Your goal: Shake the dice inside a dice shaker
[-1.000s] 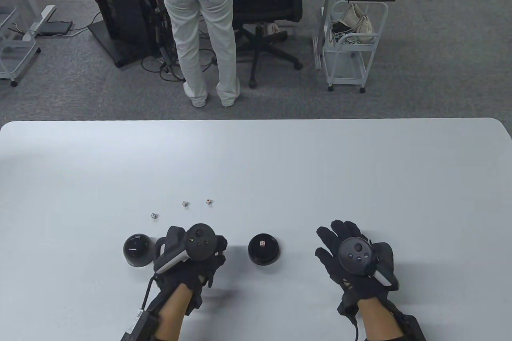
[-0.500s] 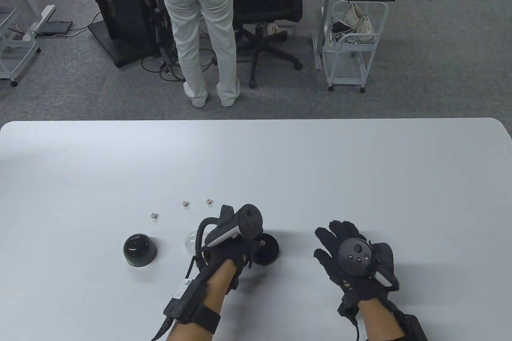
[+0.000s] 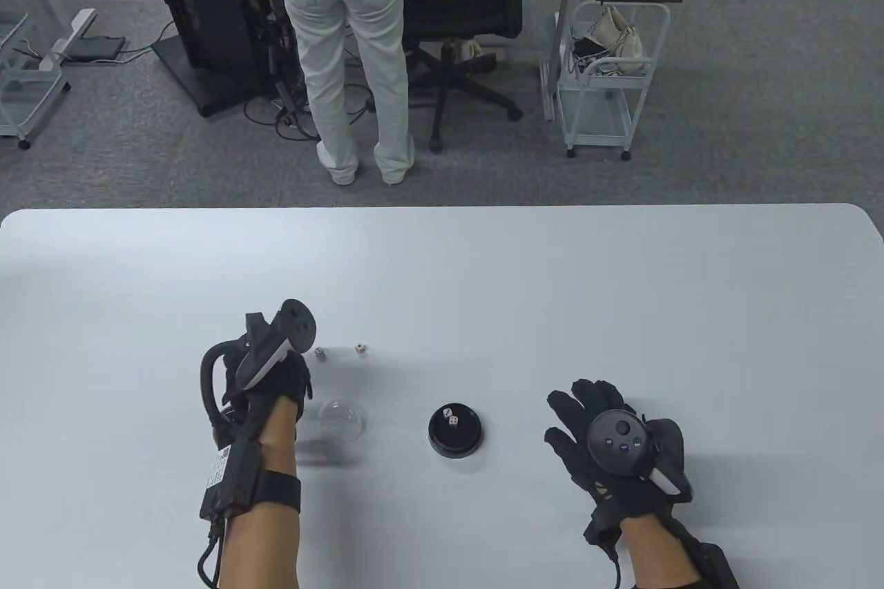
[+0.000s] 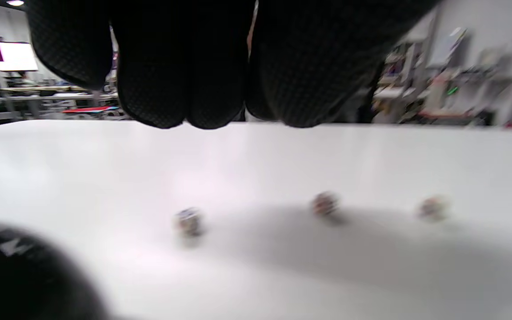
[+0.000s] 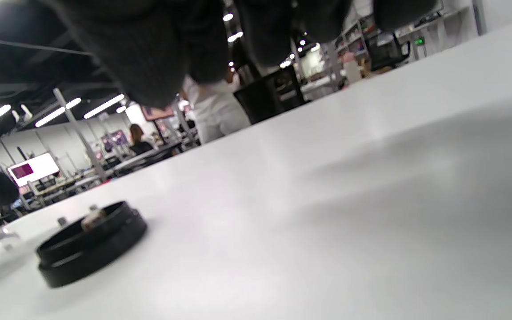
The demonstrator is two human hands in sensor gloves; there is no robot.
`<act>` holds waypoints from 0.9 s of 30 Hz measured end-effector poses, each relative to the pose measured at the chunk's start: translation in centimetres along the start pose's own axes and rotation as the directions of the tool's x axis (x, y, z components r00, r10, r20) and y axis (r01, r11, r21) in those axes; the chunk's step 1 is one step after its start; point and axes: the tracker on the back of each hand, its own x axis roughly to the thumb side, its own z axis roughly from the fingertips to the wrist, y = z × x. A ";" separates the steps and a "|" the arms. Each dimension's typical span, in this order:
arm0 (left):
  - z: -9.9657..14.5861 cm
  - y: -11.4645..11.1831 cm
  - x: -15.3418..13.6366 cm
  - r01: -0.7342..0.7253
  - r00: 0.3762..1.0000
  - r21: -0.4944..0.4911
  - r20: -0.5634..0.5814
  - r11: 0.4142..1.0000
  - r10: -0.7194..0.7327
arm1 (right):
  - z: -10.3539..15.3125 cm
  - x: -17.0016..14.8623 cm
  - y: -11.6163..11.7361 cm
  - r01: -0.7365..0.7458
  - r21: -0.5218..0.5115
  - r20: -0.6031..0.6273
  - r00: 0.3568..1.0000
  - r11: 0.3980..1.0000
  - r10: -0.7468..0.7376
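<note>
Now left hand (image 3: 266, 385) moved left above loose dice (image 3: 320, 352), grip unclear, second die in base (image 3: 454, 431), right hand (image 3: 615, 440) fingers spread.

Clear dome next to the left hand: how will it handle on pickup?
The clear dome looks thin and see-through, so probably light. Its smooth rounded top may slip between gloved fingers. Sitting rim-down on the table, it seems unlikely to roll.

Five dice (image 3: 360, 348), one base (image 3: 454, 448), one clear dome (image 3: 342, 417), two hands (image 3: 276, 378).
</note>
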 end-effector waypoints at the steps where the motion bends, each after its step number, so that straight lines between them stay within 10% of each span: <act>1: -0.3 -0.4 -0.3 0.029 0.999 -0.024 -0.025 0.999 -0.030 | 0.0 0.0 0.0 0.001 0.000 -0.001 1.000 1.000 -0.001; 13: -2.8 -3.8 -0.9 0.083 0.986 -0.231 -0.125 0.969 -0.114 | 0.0 0.0 0.0 -0.019 0.010 -0.004 1.000 1.000 0.019; 27: -2.5 -4.3 0.5 0.179 0.977 -0.146 -0.093 0.973 -0.193 | 0.1 0.1 -0.2 -0.018 -0.003 0.002 1.000 1.000 0.018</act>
